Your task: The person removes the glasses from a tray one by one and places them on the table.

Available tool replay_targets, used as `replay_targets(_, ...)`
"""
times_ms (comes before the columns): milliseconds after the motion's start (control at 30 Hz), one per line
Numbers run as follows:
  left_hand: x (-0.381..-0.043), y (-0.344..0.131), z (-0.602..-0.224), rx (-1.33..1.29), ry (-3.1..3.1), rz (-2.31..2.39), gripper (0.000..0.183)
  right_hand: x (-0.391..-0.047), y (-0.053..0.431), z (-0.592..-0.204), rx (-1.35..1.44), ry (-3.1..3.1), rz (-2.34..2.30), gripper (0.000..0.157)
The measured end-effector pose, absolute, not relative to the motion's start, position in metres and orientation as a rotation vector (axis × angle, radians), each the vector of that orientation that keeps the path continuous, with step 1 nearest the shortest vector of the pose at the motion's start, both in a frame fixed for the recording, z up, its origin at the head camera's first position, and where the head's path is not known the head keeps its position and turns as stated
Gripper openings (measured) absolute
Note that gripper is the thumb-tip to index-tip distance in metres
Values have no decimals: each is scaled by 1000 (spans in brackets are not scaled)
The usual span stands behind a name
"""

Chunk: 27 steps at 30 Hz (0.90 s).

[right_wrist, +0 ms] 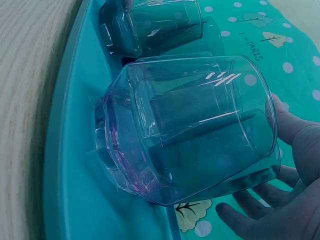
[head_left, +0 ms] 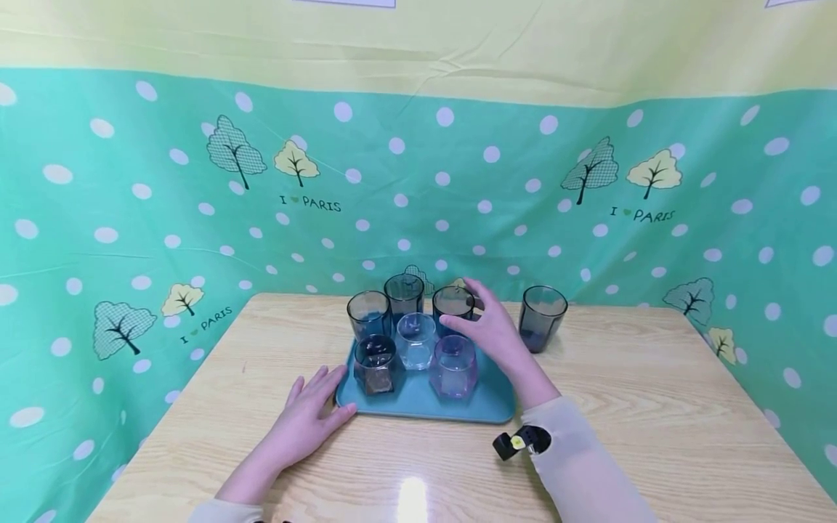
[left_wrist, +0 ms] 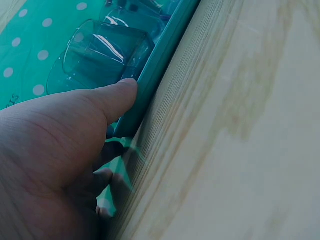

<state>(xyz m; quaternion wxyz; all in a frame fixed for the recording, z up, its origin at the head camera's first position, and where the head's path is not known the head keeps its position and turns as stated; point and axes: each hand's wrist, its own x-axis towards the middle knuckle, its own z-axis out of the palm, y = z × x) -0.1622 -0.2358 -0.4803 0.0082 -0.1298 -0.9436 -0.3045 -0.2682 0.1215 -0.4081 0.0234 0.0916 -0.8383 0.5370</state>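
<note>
On the teal tray (head_left: 418,412) several glasses stand upright. My right hand (head_left: 493,330) is spread around the rim of a tall grey glass (head_left: 450,299) at the tray's back right, thumb in front and forefinger behind. In the right wrist view, its loosely bent fingers (right_wrist: 237,220) lie apart from the glass wall, behind a pink-tinted glass (right_wrist: 195,120). My left hand (head_left: 310,418) rests at the tray's front left corner, fingers extended along the side and thumb on the rim. Just inside that corner stands a dark faceted glass (head_left: 377,367).
One more tall grey glass (head_left: 543,319) stands on the wooden table (head_left: 654,407), to the right of the tray. Two tall glasses are at the tray's back left, with a clear small glass (head_left: 415,341) in the middle. A patterned green cloth (head_left: 418,174) hangs behind the table.
</note>
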Motion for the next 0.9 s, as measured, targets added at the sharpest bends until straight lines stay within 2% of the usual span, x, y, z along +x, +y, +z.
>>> replay_targets(900, -162, -235, -479, -406, -2959, -957, 83, -268, 119, -412, 252, -2614, 1700, 97)
